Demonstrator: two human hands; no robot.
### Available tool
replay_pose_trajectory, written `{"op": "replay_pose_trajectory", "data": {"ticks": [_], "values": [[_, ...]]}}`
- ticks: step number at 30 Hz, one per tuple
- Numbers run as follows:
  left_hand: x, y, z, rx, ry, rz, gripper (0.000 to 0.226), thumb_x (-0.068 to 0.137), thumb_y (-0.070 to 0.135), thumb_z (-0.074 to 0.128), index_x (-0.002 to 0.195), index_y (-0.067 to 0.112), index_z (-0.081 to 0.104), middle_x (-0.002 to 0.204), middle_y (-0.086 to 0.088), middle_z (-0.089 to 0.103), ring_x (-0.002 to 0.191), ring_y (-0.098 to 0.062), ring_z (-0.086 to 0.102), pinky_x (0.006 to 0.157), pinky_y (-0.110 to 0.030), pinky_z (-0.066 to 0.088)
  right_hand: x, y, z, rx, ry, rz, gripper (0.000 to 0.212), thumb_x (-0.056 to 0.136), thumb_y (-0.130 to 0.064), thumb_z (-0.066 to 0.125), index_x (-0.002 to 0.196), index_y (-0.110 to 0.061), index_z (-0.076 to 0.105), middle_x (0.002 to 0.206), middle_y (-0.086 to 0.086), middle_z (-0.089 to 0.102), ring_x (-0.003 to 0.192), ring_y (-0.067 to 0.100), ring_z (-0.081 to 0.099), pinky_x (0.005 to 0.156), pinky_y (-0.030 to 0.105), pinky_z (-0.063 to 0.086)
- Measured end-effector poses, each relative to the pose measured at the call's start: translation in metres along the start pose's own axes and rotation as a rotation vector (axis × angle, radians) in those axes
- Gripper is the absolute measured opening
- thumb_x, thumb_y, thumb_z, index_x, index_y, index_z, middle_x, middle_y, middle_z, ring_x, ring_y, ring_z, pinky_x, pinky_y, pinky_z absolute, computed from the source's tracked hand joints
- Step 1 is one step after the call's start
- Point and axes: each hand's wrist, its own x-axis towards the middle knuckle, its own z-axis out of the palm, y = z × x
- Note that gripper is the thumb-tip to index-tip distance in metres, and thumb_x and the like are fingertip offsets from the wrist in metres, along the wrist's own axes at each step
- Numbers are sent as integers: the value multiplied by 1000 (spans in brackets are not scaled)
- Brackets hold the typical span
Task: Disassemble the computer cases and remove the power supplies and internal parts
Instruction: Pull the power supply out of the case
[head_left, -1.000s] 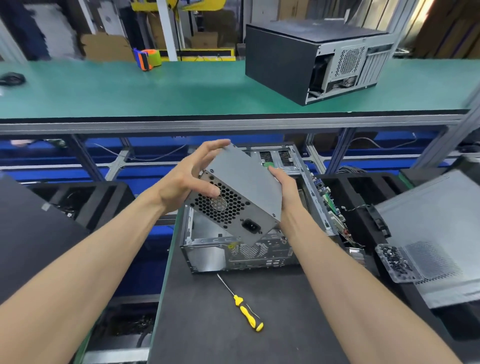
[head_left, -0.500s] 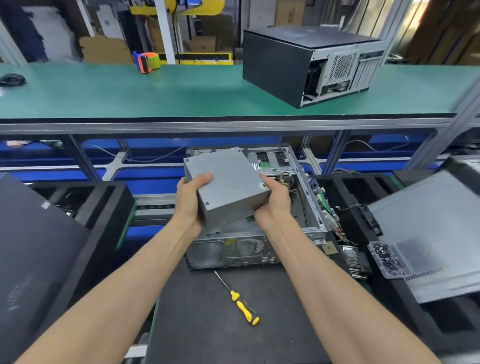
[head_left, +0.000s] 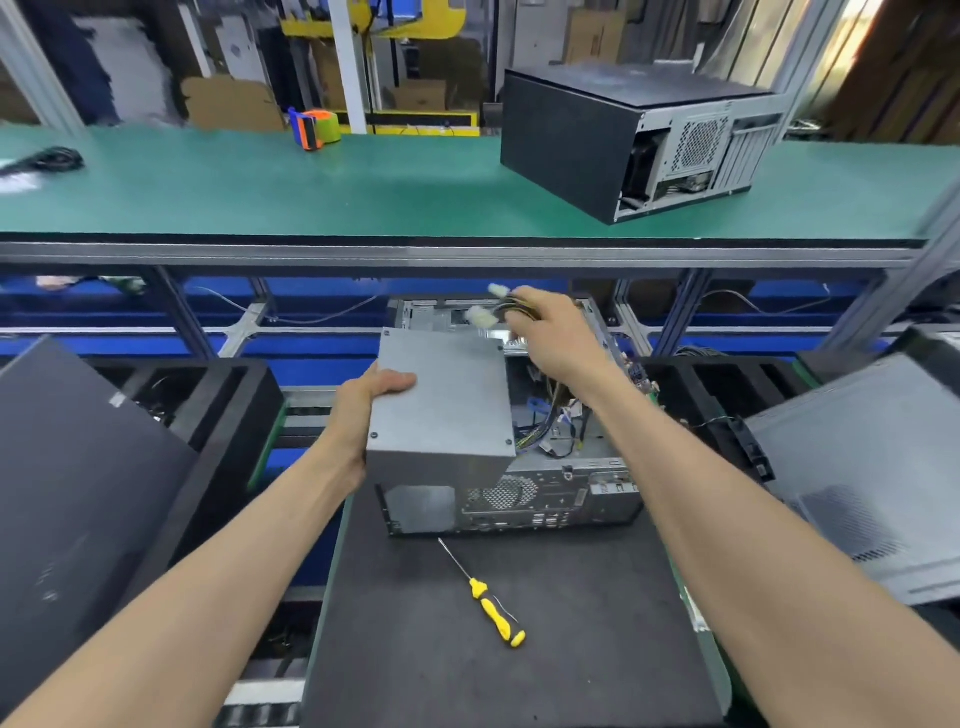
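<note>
Grey metal, the power supply (head_left: 441, 400) sits over the left part of the open computer case (head_left: 519, 493) on the dark desk (head_left: 467, 649), gripped at its left edge by the left hand (head_left: 363, 400). At the far side, the right hand (head_left: 550, 332) clutches its cable bundle (head_left: 493, 309) with white connectors. A yellow screwdriver (head_left: 488, 608) lies nearer.

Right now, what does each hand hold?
Left hand: grips the power supply.
Right hand: fingers closed on the cable bundle.

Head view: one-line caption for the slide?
Left hand holds the power supply above the open case; right hand grips its cables.
</note>
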Motion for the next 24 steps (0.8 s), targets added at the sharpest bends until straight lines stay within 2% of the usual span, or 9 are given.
{"op": "replay_pose_trajectory", "data": {"ticks": [2,4,5,7,10,13,15,18,24], "values": [[-1,-1,12,10,-31,21,51,68,26,73,115,8,65,93,-14,76,75,-30,73,57,-33,57,-2,-20,12,-215,-134,-209,13,102,-19,50,97,-25,61,96,2,60,87,19,55,80,39,42],[-2,-5,22,8,-44,47,37,67,23,73,101,9,70,84,-12,74,67,-28,70,53,-28,55,-8,-33,27,-307,-265,-304,19,103,-25,49,115,-25,64,119,4,57,112,23,51,99,46,39],[-3,-7,26,-2,-44,48,31,68,22,73,96,9,72,82,-13,73,65,-27,69,52,-27,53,-12,-35,33,-342,-333,-308,22,104,-28,48,120,-27,62,125,3,55,117,24,50,103,52,37],[-7,-12,33,-19,-60,24,27,73,23,73,95,8,76,86,-16,73,67,-28,69,55,-29,54,-22,-35,41,-453,-405,-267,27,104,-33,40,126,-34,55,128,0,52,117,24,48,103,62,33],[-16,-22,37,-3,-77,-10,32,70,29,73,94,8,77,88,-17,73,68,-28,69,56,-30,54,-35,-28,41,-575,-397,-243,37,104,-39,28,138,-39,42,131,-3,46,109,20,42,103,67,26],[-27,-30,39,-1,-74,3,29,73,29,72,93,9,78,86,-16,74,68,-27,71,52,-29,54,-47,-23,38,-567,-424,-273,41,103,-42,25,143,-41,36,128,-3,44,102,16,35,101,61,28],[-35,-34,39,-9,-65,20,20,80,25,69,89,12,80,87,-16,75,70,-27,71,54,-28,54,-55,-21,36,-557,-452,-289,47,103,-46,24,150,-46,28,129,-2,43,104,16,35,98,55,29],[-47,-40,36,-13,-29,30,20,87,22,63,89,12,80,86,-16,75,69,-27,71,54,-27,54,-66,-20,39,-564,-455,-309,52,103,-49,22,155,-48,18,132,-3,42,109,16,36,99,53,27],[-80,-59,20,-55,13,1,27,76,29,67,93,14,81,91,-17,75,74,-28,72,58,-30,56,-101,-30,55,-624,-461,-370,54,105,-46,19,158,-42,15,129,2,43,108,21,37,98,55,29]]}}
